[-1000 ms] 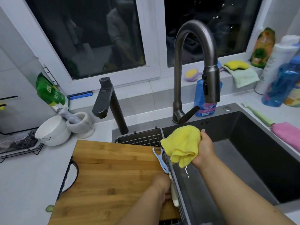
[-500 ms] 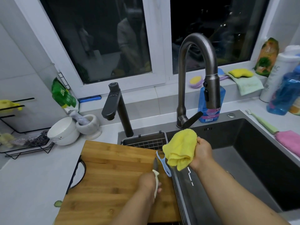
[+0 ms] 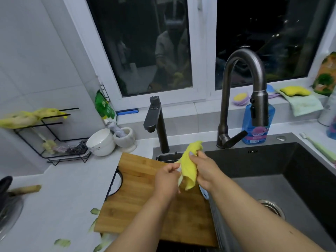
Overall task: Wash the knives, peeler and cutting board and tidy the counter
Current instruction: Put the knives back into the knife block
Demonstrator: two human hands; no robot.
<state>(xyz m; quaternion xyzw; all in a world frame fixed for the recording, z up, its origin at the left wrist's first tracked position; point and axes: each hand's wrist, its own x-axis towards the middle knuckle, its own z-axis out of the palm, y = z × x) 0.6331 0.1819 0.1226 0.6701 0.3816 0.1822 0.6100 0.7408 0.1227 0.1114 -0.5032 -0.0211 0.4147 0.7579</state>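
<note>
Head view
Left hand (image 3: pixel 166 179): fingers curled in a grip, pinching the cloth's (image 3: pixel 189 169) left edge; a pale handle-like sliver shows by the fingers, too hidden to name.
Right hand (image 3: pixel 204 172): fingers wrapped round the yellow cloth from the right, above the board's (image 3: pixel 138 193) right edge.
Board: wooden, flat on the bench (image 3: pixel 63 197), its right end over the sink's (image 3: pixel 300 188) left rim.
Peeler (image 3: pixel 204 193): only a pale blue bit shows under the right wrist, at the sink edge.
Tap (image 3: pixel 243 99): arched behind the hands.
Scraps (image 3: pixel 62 242): green peel on the bench, left of the board.
</note>
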